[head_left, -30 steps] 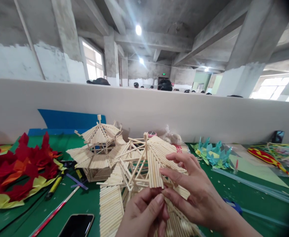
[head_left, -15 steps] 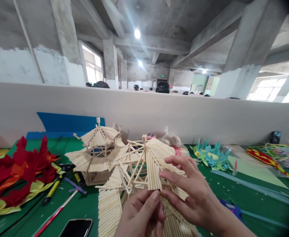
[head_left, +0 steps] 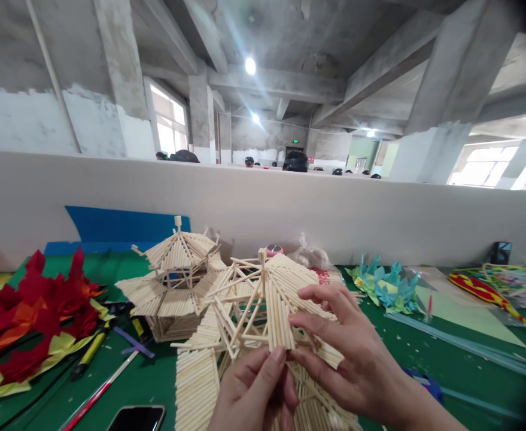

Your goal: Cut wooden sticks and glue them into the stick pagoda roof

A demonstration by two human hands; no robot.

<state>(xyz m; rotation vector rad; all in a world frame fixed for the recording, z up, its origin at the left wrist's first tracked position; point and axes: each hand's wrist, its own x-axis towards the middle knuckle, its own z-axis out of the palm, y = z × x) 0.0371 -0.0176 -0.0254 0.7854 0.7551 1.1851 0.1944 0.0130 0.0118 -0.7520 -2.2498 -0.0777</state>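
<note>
In front of me stands a pavilion model point(head_left: 197, 371) built of thin pale wooden sticks. Its upper roof has slats on the right side and an open stick frame on the left. My left hand point(head_left: 256, 389) is closed at the bottom edge of a narrow roof panel point(head_left: 279, 317), thumb on the stick ends. My right hand point(head_left: 356, 353) grips the same panel from the right, its upper fingers curved over the slats and another digit at the lower edge. Both palms hide part of the lower roof. Whether a loose stick sits between the fingertips, I cannot tell.
A second stick pavilion point(head_left: 177, 281) stands behind at left. Red and yellow paper shapes point(head_left: 42, 317), a phone point(head_left: 137, 419) and a yellow-and-black pen-like tool point(head_left: 90, 353) lie left. Turquoise paper leaves point(head_left: 383, 284) and long blue strips point(head_left: 451, 341) lie right. A white partition point(head_left: 334, 209) runs behind.
Both hands keep almost the same place at the roof panel's lower edge. The view has shifted very slightly; the models and other things stay put.
</note>
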